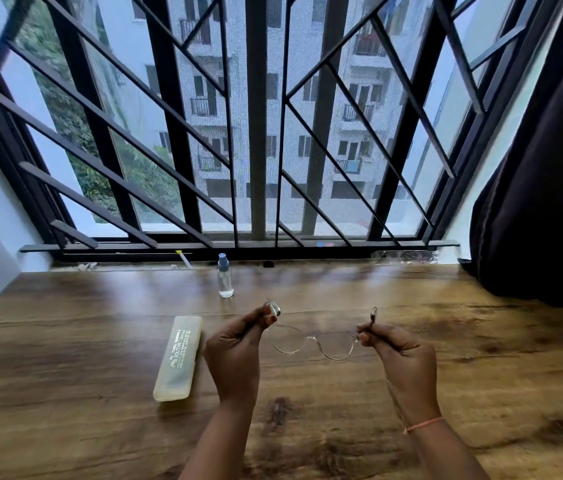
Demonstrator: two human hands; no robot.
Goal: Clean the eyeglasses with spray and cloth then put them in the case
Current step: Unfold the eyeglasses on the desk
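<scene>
Left hand and right hand each pinch an arm tip of the glasses, frame crosswise above the bench. Spray bottle stands beyond my left hand, so that one's nearer.

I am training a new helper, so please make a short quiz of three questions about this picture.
1. True or false: the spray bottle lies on its side.
2. The eyeglasses are held by: A) one hand B) both hands C) no hand.
3. Fill in: the case lies on the table, to the ____ of the left hand.
Key: 1 false, it stands upright. 2 B, the right hand pinches the other temple. 3 left.
</scene>
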